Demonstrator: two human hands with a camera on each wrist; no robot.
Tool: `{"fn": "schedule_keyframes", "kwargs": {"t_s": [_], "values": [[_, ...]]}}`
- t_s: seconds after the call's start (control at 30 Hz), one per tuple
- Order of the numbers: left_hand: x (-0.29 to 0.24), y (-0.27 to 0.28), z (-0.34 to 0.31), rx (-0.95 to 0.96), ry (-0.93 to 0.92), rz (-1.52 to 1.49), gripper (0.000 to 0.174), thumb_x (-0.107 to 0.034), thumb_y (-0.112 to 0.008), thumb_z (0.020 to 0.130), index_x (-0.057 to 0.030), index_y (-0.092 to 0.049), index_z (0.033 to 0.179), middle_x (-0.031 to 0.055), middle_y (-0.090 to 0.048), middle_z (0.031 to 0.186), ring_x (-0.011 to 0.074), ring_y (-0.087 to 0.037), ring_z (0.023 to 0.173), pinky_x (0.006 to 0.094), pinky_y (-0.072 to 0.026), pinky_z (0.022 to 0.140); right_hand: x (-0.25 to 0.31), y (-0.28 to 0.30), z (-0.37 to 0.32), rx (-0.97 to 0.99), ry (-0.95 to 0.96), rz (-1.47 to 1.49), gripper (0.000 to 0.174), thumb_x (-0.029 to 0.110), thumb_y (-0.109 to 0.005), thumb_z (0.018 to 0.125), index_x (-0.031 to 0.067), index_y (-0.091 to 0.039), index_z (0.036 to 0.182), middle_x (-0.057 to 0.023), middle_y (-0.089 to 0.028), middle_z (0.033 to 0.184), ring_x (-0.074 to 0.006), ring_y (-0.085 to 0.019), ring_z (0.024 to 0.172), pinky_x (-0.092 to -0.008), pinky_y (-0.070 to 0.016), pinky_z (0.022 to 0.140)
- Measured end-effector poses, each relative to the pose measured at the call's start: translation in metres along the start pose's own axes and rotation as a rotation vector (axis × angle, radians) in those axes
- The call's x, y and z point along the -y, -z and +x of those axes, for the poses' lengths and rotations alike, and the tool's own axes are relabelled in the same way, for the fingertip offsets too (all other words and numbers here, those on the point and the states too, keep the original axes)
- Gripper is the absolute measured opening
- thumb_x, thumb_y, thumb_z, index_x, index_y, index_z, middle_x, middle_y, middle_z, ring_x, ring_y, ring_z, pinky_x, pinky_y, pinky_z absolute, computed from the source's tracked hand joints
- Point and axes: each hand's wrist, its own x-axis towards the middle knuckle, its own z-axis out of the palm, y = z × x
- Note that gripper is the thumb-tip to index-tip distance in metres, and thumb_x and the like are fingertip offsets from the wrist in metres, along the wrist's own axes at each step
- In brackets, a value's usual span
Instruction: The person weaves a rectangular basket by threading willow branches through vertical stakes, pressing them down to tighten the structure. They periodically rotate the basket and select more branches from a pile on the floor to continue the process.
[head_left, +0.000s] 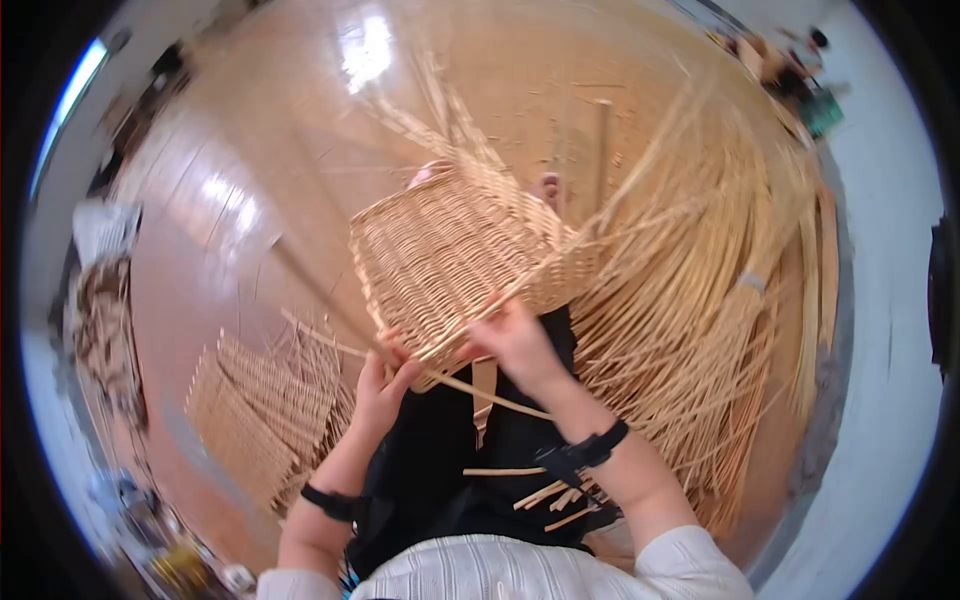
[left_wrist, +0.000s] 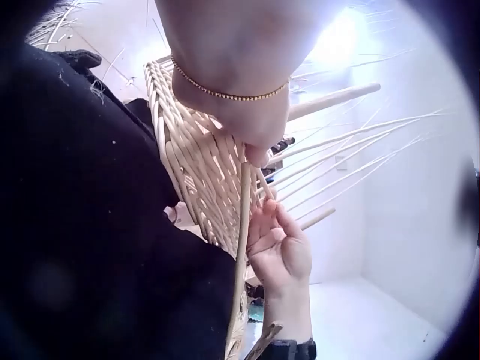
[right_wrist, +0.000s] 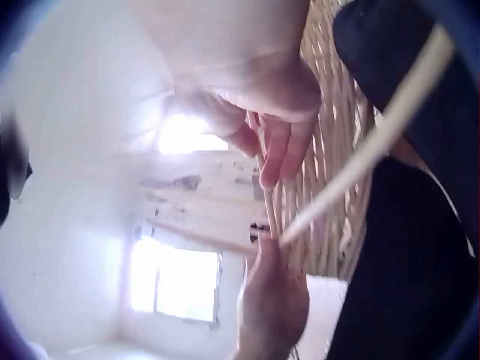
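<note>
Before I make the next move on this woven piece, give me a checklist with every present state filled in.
1. Left hand steadying the woven piece: ok, it grips the near edge.
2. Right hand on that same edge: ok, its thumb and fingers pinch there.
3. Loose strand clear of the right forearm: cannot tell; in the head view its visible end meets the forearm.
4. Long ends on the far side woven in: not ok, they stick out beyond the piece.
5. Spare strands within reach: probably ok, a large spread lies at the person's right.
</note>
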Motion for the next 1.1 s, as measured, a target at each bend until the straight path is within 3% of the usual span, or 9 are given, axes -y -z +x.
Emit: {"fn": "schedule_keyframes", "kwargs": {"t_s": [0.13, 0.3, 0.4, 0.47, 0.63, 0.7, 0.83, 0.9, 1.1], "values": [[-0.011, -0.004, 0.002, -0.126, -0.138, 0.041, 0.021, -0.012, -0.069, 0.090, -0.0025, -0.056, 0.103, 0.0009, -0.053, 0.085, 0.0145, -0.051, 0.076, 0.0308, -0.0453, 0.068, 0.016, -0.009, 0.008, -0.003, 0.193, -0.118, 0.029, 0.001, -0.056, 0.094, 0.0050, -0.036, 0.114, -0.0154, -0.065, 0.105, -0.0204, -0.069, 0.087, -0.0315, -0.0569, 0.071], [-0.014, -0.004, 0.007, -0.274, -0.298, 0.223, 0.022, -0.019, -0.070, 0.087, -0.0029, -0.055, 0.083, 0.0091, -0.048, 0.079, 0.0228, -0.049, 0.066, 0.0329, -0.0403, 0.060, 0.059, -0.081, 0.024, 0.187, 0.684, -1.015, 0.048, 0.000, -0.058, 0.092, 0.0132, -0.042, 0.135, -0.0161, -0.062, 0.120, -0.0299, -0.068, 0.097, -0.0340, -0.0557, 0.074], [-0.009, -0.002, 0.006, -0.300, -0.295, 0.217, 0.014, -0.013, -0.065, 0.092, -0.0035, -0.056, 0.087, 0.0019, -0.052, 0.080, 0.0092, -0.047, 0.068, 0.0246, -0.0402, 0.062, 0.070, -0.119, 0.048, 0.222, 0.869, -1.268, 0.070, 0.002, -0.057, 0.092, 0.0216, -0.025, 0.152, -0.0168, -0.053, 0.134, -0.0302, -0.064, 0.107, -0.0370, -0.0545, 0.080], [-0.003, 0.003, 0.006, -0.285, -0.266, 0.148, 0.015, -0.014, -0.065, 0.092, -0.0039, -0.055, 0.087, 0.0003, -0.051, 0.079, 0.0083, -0.046, 0.067, 0.0243, -0.0398, 0.061, 0.066, -0.123, 0.064, 0.285, 0.780, -0.713, 0.073, 0.008, -0.056, 0.096, 0.0227, -0.017, 0.156, -0.0211, -0.044, 0.140, -0.0291, -0.058, 0.114, -0.0385, -0.0509, 0.089], [-0.002, 0.011, 0.002, -0.158, -0.075, -0.063, 0.017, -0.015, -0.066, 0.093, -0.0048, -0.054, 0.088, -0.0029, -0.050, 0.077, 0.0058, -0.046, 0.068, 0.0228, -0.0400, 0.061, 0.080, -0.130, 0.048, 0.216, 0.596, -0.675, 0.061, 0.020, -0.053, 0.101, 0.0160, -0.021, 0.153, -0.0155, -0.051, 0.124, -0.0237, -0.055, 0.104, -0.0370, -0.0447, 0.097], [-0.002, 0.011, 0.004, -0.167, -0.093, 0.061, 0.019, -0.016, -0.068, 0.092, -0.0055, -0.053, 0.088, -0.0038, -0.050, 0.076, 0.0055, -0.046, 0.068, 0.0221, -0.0398, 0.061, 0.087, -0.127, 0.055, 0.239, 0.367, -0.133, 0.051, 0.021, -0.053, 0.102, 0.0135, -0.028, 0.146, -0.0112, -0.057, 0.108, -0.0182, -0.057, 0.097, -0.0349, -0.0459, 0.092], [-0.006, 0.014, 0.001, -0.177, -0.045, 0.136, 0.020, -0.015, -0.069, 0.091, -0.0054, -0.052, 0.085, -0.0028, -0.052, 0.073, 0.0057, -0.049, 0.066, 0.0227, -0.0416, 0.058, 0.069, -0.080, 0.047, 0.213, 0.611, -0.557, 0.030, 0.012, -0.042, 0.104, 0.0078, -0.031, 0.132, -0.0041, -0.060, 0.084, -0.0147, -0.059, 0.088, -0.0297, -0.0489, 0.079], [-0.002, 0.023, 0.007, -0.122, 0.021, 0.105, 0.024, -0.015, -0.071, 0.089, -0.0047, -0.052, 0.081, -0.0011, -0.055, 0.068, 0.0064, -0.052, 0.063, 0.0241, -0.0436, 0.056, 0.025, -0.041, 0.031, -0.111, 0.655, -0.406, 0.012, 0.008, -0.037, 0.105, 0.0065, -0.035, 0.117, -0.0049, -0.058, 0.085, -0.0157, -0.060, 0.087, -0.0320, -0.0518, 0.080], [-0.028, 0.034, 0.011, -0.007, 0.167, 0.190, 0.029, -0.016, -0.075, 0.084, -0.0040, -0.050, 0.075, 0.0012, -0.058, 0.067, 0.0078, -0.054, 0.063, 0.0252, -0.0445, 0.057, -0.027, -0.024, -0.002, -0.306, 0.618, -0.040, 0.006, 0.011, -0.033, 0.106, 0.0061, -0.032, 0.109, -0.0085, -0.053, 0.086, -0.0189, -0.060, 0.082, -0.0372, -0.0547, 0.087]]}}
